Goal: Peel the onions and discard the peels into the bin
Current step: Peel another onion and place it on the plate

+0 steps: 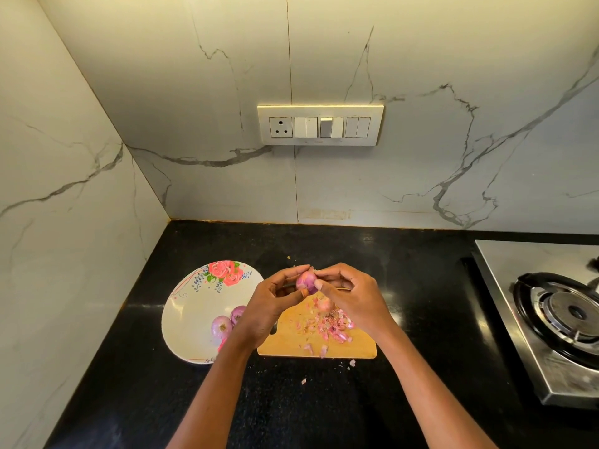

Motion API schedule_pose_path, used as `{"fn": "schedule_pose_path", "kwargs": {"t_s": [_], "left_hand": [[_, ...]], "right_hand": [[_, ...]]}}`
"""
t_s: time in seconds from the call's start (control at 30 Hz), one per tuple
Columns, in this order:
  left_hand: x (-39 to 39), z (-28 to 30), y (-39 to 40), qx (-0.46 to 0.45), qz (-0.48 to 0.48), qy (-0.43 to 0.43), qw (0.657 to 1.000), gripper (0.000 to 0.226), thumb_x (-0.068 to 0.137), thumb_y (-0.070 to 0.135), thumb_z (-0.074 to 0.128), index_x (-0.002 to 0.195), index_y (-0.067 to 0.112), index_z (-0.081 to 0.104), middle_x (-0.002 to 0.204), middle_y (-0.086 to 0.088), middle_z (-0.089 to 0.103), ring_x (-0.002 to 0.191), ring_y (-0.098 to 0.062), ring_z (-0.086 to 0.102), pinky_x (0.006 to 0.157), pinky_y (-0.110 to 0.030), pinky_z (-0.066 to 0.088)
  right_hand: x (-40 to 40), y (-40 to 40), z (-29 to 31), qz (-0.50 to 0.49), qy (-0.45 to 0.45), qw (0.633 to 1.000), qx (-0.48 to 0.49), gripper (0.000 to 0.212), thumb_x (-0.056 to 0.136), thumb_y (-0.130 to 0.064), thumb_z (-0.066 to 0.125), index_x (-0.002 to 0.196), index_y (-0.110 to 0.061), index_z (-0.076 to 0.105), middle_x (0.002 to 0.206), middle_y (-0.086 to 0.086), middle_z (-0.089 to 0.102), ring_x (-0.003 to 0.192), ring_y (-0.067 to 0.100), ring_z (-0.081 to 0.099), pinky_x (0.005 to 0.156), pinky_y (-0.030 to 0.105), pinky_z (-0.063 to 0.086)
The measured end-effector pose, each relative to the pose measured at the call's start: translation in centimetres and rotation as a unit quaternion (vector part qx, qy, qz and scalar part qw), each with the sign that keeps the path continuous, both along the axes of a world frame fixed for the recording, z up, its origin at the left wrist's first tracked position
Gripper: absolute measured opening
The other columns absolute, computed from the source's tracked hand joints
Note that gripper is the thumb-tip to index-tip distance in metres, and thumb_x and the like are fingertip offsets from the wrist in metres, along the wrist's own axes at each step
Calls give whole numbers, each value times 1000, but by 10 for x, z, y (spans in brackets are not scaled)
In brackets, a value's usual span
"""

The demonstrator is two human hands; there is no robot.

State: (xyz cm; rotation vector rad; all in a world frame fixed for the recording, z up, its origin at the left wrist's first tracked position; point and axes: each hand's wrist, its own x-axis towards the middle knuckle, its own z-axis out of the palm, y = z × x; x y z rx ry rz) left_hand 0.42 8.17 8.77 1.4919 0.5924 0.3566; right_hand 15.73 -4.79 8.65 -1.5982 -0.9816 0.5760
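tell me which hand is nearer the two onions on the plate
Left. The left hand hangs just right of the two onions on the plate; the right hand is farther right, above the cutting board.

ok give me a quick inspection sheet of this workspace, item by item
surface: glossy black stone countertop, marble-look walls behind and to the left
job's things: small purple onion held over the tan wooden cutting board; two purple onions on the white floral plate; no bin in view
clutter: pink onion peel scraps heaped on the board, a few on the counter in front
hands: left hand grips the held onion; right hand pinches at its top with the fingers
cables: nothing seen
surroundings: white wall switch panel; steel gas stove at right
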Motion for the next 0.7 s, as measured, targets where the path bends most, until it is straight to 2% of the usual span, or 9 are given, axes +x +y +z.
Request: {"fn": "schedule_pose_path", "kwargs": {"t_s": [0.2, 0.33, 0.43, 0.53, 0.7], "left_hand": [[0, -1, 0, 3, -2, 6, 1000, 44, 93, 15, 71, 135, 24, 63, 128, 8, 69, 120, -7, 63, 90, -19, 54], [0, -2, 0, -8, -1, 8, 1000, 45, 91, 21, 72, 135, 26, 63, 128, 8, 69, 122, -10, 62, 99, -28, 52], [-1, -3, -1, -8, 3, 4, 1000, 45, 91, 20, 71, 135, 25, 63, 128, 7, 69, 121, -9, 63, 97, -26, 53], [0, -1, -1, -6, 10, -3, 1000, 43, 92, 17, 71, 134, 24, 63, 127, 8, 69, 118, -6, 63, 88, -17, 54], [3, 3, -1, 2, 21, -4, 1000, 51, 85, 33, 74, 134, 28, 63, 127, 11, 69, 118, -5, 63, 86, -16, 54]], "right_hand": [[1, 0, -3, -14, -24, 1000, 0, 10, 89, -20, 78, 99, -18, 79, 92, -14, 76, 90, 3, 72, 79, 18, 57], [2, -1, -4, -29, -34, 999, -6, 6, 90, -18, 76, 96, -19, 78, 87, -15, 74, 86, 5, 71, 73, 16, 55], [3, -2, -4, -19, -16, 1000, -8, 10, 92, -19, 75, 101, -20, 77, 92, -14, 75, 91, 6, 71, 79, 19, 56], [0, -2, 0, -3, 10, 1000, -5, 15, 94, -24, 73, 108, -23, 76, 102, -14, 76, 100, 6, 71, 88, 23, 57], [-4, -1, 3, -16, 32, 999, 18, 23, 89, -24, 77, 111, -22, 72, 106, -11, 75, 103, 6, 71, 90, 23, 58]]}}
